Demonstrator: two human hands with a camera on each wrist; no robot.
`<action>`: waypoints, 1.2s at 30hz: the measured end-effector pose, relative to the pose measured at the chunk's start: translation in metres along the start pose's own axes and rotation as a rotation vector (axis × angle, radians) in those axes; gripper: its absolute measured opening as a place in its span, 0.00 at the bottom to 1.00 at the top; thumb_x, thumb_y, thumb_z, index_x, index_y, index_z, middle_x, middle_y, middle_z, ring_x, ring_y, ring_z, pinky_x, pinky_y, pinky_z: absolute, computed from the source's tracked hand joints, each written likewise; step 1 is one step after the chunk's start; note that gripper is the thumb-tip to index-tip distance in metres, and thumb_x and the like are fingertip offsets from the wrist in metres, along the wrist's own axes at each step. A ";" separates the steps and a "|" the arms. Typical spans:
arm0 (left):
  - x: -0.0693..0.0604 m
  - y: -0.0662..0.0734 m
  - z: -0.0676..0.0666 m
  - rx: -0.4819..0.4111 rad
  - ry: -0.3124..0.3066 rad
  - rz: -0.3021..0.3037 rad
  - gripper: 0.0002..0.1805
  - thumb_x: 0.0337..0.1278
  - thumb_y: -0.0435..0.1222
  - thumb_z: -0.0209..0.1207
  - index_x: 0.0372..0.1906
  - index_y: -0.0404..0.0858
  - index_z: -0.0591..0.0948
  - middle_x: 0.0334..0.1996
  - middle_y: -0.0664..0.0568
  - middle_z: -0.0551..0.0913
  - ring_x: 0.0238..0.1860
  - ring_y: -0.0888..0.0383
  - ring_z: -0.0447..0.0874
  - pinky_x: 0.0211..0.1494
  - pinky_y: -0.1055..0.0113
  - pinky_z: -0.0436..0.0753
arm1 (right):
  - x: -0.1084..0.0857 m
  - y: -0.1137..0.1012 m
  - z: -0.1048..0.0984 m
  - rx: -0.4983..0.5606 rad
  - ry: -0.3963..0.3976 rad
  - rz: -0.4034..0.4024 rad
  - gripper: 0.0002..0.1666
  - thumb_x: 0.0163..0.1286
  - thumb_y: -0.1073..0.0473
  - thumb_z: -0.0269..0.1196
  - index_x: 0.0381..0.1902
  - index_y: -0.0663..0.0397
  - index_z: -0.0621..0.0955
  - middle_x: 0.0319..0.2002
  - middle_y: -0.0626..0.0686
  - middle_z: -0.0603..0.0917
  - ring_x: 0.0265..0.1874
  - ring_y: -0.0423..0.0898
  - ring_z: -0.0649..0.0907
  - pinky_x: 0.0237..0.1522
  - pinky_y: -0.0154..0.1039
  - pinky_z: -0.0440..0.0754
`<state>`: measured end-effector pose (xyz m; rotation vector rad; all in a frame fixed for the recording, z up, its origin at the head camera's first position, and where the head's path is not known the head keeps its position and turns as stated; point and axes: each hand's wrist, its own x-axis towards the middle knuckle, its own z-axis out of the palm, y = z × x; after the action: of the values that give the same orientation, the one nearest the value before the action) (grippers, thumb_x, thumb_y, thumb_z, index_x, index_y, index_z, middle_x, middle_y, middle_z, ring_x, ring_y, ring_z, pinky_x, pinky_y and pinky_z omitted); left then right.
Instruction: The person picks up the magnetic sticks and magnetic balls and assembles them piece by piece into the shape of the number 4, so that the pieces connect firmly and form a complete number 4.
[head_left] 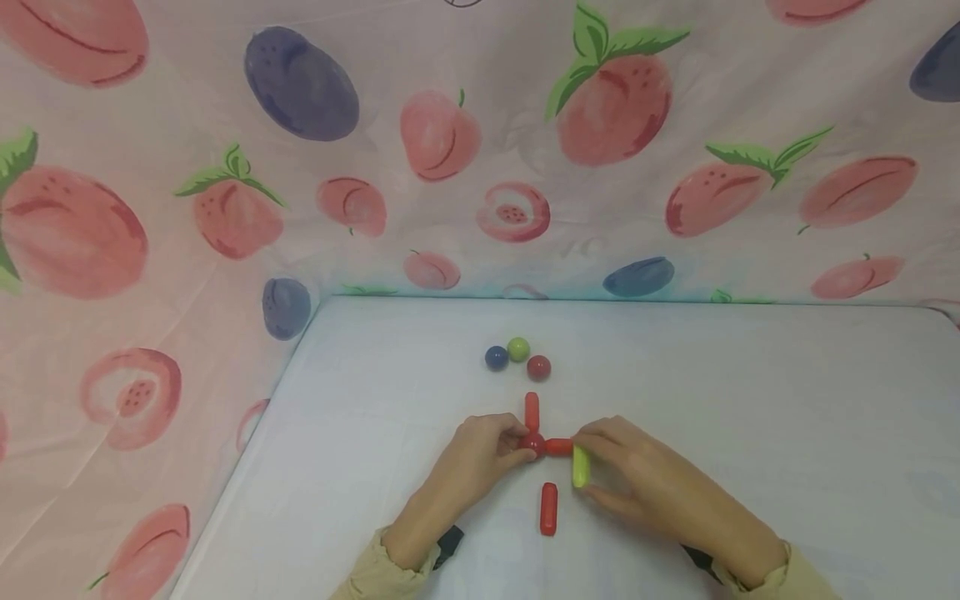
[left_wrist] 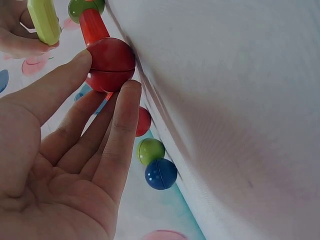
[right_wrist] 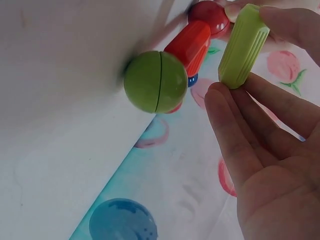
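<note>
My left hand (head_left: 480, 458) pinches a red ball (left_wrist: 112, 62) between thumb and fingertips. From that ball one red rod (head_left: 532, 411) points away and another red rod (head_left: 559, 447) points right. At the far end of the right-pointing rod sits a green ball (right_wrist: 156, 81), hidden behind my right hand in the head view. My right hand (head_left: 645, 475) holds a yellow-green rod (right_wrist: 244, 47) by its two ends, between thumb and fingertips. In the right wrist view this rod is beside the green ball, with a gap between them.
A loose red rod (head_left: 549, 508) lies on the white table (head_left: 360, 400) nearer to me, between the forearms. Farther back are a blue ball (head_left: 497, 358), a second green ball (head_left: 518, 349) and another red ball (head_left: 538, 367). Fruit-patterned cloth (head_left: 450, 217) hangs behind and left.
</note>
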<state>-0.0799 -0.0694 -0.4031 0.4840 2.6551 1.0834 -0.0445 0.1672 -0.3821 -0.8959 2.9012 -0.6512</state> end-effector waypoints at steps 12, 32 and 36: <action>0.001 0.000 0.000 -0.005 -0.002 -0.013 0.14 0.51 0.38 0.72 0.44 0.41 0.86 0.31 0.59 0.87 0.31 0.69 0.79 0.40 0.75 0.81 | 0.000 0.008 -0.003 -0.018 0.021 0.034 0.32 0.52 0.53 0.78 0.56 0.50 0.82 0.51 0.46 0.81 0.51 0.44 0.81 0.52 0.42 0.84; 0.002 0.000 0.001 -0.005 -0.003 -0.017 0.13 0.52 0.37 0.72 0.44 0.41 0.87 0.32 0.59 0.87 0.32 0.68 0.79 0.41 0.74 0.81 | 0.004 0.028 -0.010 -0.063 0.099 0.058 0.37 0.49 0.57 0.80 0.58 0.56 0.80 0.54 0.53 0.80 0.55 0.50 0.81 0.53 0.47 0.82; 0.001 0.000 0.002 -0.007 -0.001 -0.014 0.13 0.52 0.37 0.72 0.44 0.41 0.86 0.32 0.59 0.87 0.32 0.68 0.80 0.41 0.75 0.82 | 0.006 0.032 -0.010 -0.068 0.102 0.065 0.37 0.49 0.58 0.80 0.58 0.56 0.80 0.55 0.54 0.80 0.55 0.51 0.81 0.53 0.48 0.82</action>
<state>-0.0805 -0.0679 -0.4044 0.4641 2.6488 1.0884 -0.0680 0.1916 -0.3853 -0.7938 3.0455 -0.6150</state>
